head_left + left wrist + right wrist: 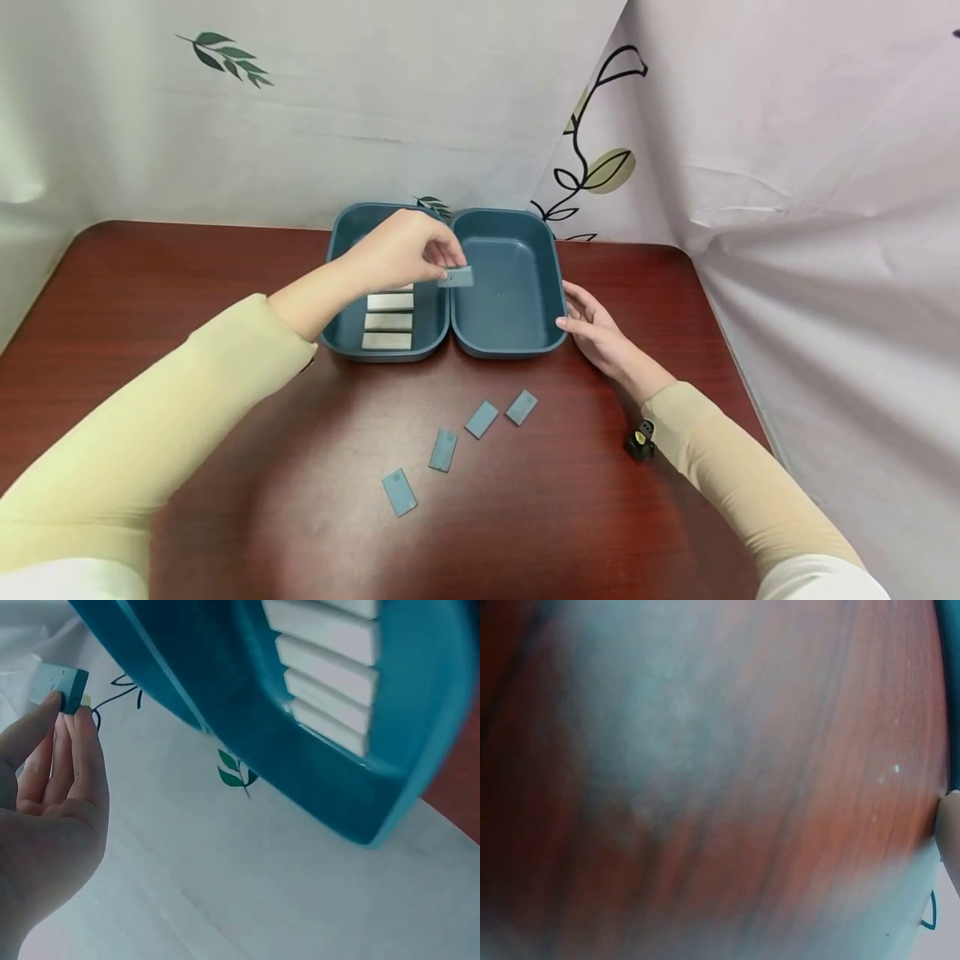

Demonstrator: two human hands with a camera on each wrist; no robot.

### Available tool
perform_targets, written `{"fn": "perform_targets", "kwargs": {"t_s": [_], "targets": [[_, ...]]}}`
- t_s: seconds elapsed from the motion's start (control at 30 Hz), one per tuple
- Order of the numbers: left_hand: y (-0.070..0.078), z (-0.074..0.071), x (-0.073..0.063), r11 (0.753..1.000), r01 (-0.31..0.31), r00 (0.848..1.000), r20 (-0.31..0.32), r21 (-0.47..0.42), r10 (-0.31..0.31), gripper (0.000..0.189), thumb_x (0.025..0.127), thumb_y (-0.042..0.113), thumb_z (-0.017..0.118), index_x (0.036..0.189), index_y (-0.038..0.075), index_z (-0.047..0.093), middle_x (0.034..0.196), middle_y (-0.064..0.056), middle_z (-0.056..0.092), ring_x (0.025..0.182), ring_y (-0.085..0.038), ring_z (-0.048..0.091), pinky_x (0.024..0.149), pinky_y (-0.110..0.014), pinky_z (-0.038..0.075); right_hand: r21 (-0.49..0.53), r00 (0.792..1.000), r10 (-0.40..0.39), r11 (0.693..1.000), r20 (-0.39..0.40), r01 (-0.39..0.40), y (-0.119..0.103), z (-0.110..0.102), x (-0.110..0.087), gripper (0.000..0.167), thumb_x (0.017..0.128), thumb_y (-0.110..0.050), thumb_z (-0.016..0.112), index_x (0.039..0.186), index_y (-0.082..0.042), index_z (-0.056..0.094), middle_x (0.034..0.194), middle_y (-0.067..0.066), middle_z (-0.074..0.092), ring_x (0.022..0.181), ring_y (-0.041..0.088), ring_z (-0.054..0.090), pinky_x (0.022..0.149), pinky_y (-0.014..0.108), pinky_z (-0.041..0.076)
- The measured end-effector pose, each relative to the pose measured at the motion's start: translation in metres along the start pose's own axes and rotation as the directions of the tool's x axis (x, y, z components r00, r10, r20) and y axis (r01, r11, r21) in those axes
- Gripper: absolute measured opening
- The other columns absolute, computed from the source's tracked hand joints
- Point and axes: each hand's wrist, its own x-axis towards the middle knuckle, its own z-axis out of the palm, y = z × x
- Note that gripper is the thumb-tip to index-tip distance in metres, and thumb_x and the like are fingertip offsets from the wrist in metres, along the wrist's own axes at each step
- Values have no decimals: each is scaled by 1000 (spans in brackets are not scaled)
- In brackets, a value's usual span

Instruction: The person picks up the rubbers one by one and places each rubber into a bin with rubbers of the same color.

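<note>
Left grip (408, 250) pinches blue tile (461, 277) by one end, over where left tray (429, 329) meets right tray (498, 292); off-centre pinch could slip. Right grip (596, 329) touches right tray, can't tell if clamped. Four loose tiles (443, 451) on desk (585, 508).

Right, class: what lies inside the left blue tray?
The left blue tray holds a row of pale blocks. In the head view, the left hand, pinching a tile, hides some of its far part; the left wrist view cuts the row off, so the total is unclear.
</note>
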Motion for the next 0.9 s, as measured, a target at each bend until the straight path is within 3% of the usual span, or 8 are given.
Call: {"fn": "perform_targets", "kwargs": {"t_s": [0.27,0.57,0.9], "targets": [[2,-4,32,999,-12,998,54,-31,14,20,92,-5,78,110,3,80,112,-14,78,102,-28,72,94,-40,60,-9,1000,22,1000,-5,-22,-1,1,1,74,99,10,48,167,0,20,160,1,42,140,6,47,109,15,46],[0,-3,67,1000,5,998,63,-20,-4,20,94,-6,74,111,1,79,113,-18,77,105,-29,72,96,-39,60,-10,1000,18,1000,-9,-18,-3,-1,0,75,99,10,49,167,1,19,156,-4,45,138,3,49,108,14,47],[-7,1,92,999,36,998,60,-28,-34,21,94,-8,71,112,-1,78,115,-20,75,108,-32,70,99,-41,59,-10,1000,21,1000,-5,-21,-2,0,0,75,99,10,49,167,0,19,155,-5,46,138,4,50,108,15,48]]}}
